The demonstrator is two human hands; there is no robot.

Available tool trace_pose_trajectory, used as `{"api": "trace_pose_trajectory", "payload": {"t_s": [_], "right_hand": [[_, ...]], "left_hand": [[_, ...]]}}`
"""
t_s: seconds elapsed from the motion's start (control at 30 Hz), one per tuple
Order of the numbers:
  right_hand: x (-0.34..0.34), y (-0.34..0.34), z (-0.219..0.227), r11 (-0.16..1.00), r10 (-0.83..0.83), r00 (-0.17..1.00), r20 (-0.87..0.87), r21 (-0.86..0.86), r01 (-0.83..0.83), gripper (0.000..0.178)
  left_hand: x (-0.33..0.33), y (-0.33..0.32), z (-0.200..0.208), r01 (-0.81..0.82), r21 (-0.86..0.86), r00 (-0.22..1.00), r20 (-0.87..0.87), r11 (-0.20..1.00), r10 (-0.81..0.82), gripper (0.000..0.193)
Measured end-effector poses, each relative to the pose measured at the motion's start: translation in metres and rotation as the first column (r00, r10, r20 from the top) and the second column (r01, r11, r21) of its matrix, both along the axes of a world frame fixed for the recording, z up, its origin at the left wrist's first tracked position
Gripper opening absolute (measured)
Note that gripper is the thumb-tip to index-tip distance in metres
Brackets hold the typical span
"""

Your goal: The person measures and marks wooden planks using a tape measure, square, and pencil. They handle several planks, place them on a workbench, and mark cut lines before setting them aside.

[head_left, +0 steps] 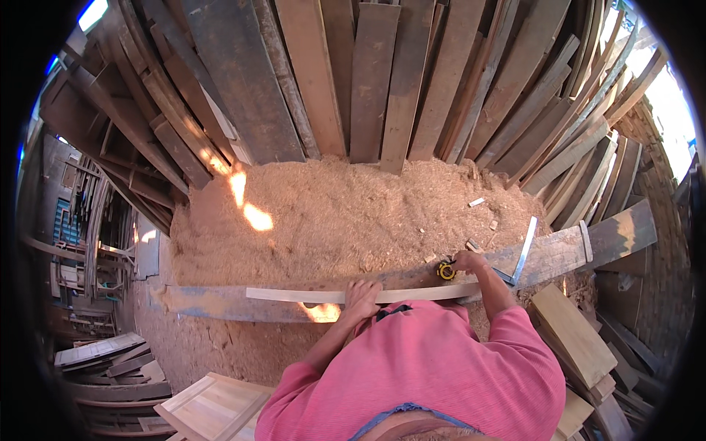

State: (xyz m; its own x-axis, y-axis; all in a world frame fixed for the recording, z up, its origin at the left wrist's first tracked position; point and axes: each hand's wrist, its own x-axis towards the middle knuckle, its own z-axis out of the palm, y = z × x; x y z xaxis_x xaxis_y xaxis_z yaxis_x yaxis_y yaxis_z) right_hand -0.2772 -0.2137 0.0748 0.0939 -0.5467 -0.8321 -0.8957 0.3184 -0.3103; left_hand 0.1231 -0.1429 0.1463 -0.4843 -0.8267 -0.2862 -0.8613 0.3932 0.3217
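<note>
A long pale wooden strip (294,295) lies along a wide worn plank (213,301) in front of me. My left hand (361,295) grips the strip near its middle, with the fingers bent over it. To the right, my right hand (470,262) is closed at a yellow and black tape measure (446,270), held by its side just above the plank; part of the grip is hidden. Whether any blade is pulled out is too small to tell. A metal square (524,251) with a blue stock lies on the plank to the right of that hand.
Sawdust (331,213) covers the ground beyond the plank, with small offcuts (476,202) on it. Tall boards (375,81) lean in a row at the far side. Cut boards (573,334) are stacked at the near right, and a panel (213,408) lies at the near left.
</note>
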Motion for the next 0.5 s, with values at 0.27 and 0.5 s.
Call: {"api": "trace_pose_trajectory", "payload": {"t_s": [0.27,0.5], "right_hand": [[-0.081,0.029,-0.016,0.861,-0.482,0.876,-0.020,-0.197,0.469,0.052],[-0.195,0.111,-0.073,0.725,-0.677,0.672,-0.300,-0.428,0.539,0.047]], "left_hand": [[-0.002,0.008,-0.003,-0.029,0.010,0.998,0.057,1.000,0.028,0.052],[-0.002,0.010,-0.006,-0.030,-0.035,0.999,0.039,0.999,0.031,0.052]]}}
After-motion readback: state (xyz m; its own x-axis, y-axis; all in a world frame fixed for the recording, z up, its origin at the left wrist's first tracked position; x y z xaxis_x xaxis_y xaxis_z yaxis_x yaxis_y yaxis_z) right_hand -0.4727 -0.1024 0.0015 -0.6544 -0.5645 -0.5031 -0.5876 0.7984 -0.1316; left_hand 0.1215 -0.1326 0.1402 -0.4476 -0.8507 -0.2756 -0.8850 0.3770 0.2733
